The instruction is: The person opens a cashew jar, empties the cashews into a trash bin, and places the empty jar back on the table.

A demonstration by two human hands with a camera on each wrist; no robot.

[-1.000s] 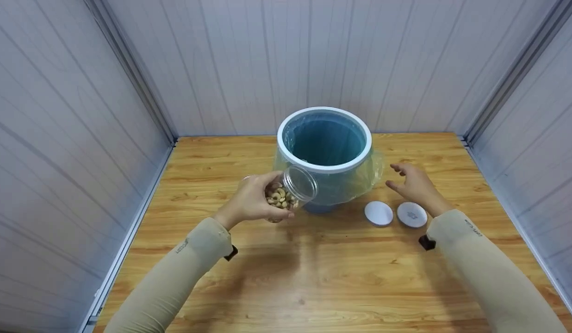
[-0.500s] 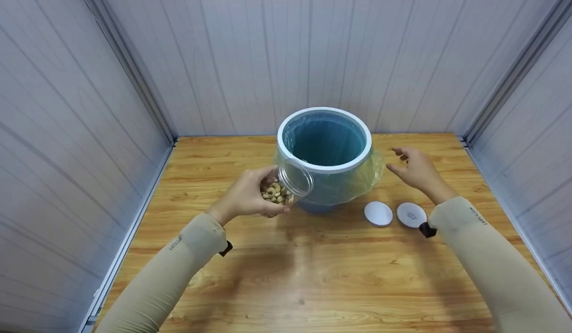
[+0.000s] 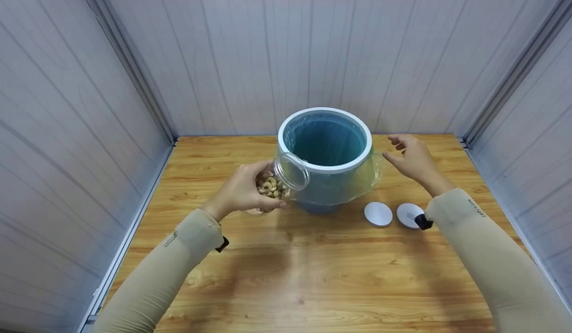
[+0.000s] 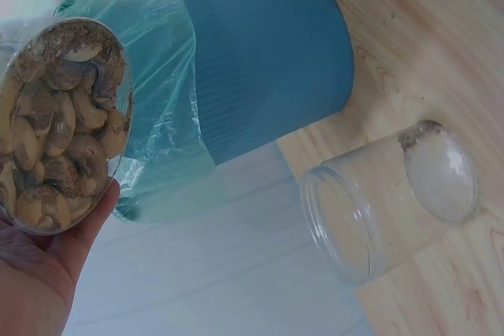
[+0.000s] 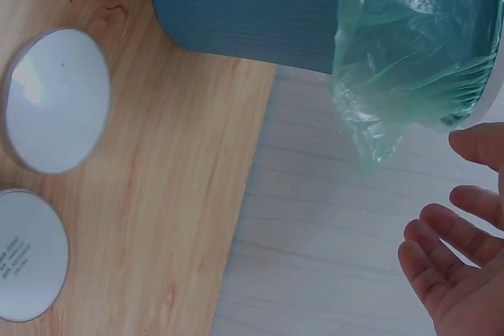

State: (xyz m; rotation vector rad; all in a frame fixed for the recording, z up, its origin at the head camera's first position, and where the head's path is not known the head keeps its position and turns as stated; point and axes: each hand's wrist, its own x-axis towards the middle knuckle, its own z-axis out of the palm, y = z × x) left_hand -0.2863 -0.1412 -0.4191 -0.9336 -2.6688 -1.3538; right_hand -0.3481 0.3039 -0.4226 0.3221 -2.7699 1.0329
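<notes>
My left hand (image 3: pixel 242 187) grips a clear jar of cashews (image 3: pixel 271 186) round its side. The jar is tilted, its uncapped mouth towards the near left of the bin rim. In the left wrist view the cashews (image 4: pixel 63 135) show through the jar's base. My right hand (image 3: pixel 413 159) hovers beside the bin's right side, holding nothing, fingers loosely bent in the right wrist view. The blue bin (image 4: pixel 268 60) has a white rim (image 3: pixel 325 169) and a translucent green liner bag (image 3: pixel 348 185) folded over it.
A second clear jar (image 4: pixel 339 218), with dark residue at its base, stands uncapped on the table, mostly hidden behind my left hand in the head view. Two round white lids, one (image 3: pixel 378 214) left of the other (image 3: pixel 407 215), lie right of the bin. Panel walls enclose the wooden table (image 3: pixel 295 286).
My left hand has moved slightly up and left in the head view, carrying the jar of cashews. My right hand has moved away from the lids, up along the bin's right side.
</notes>
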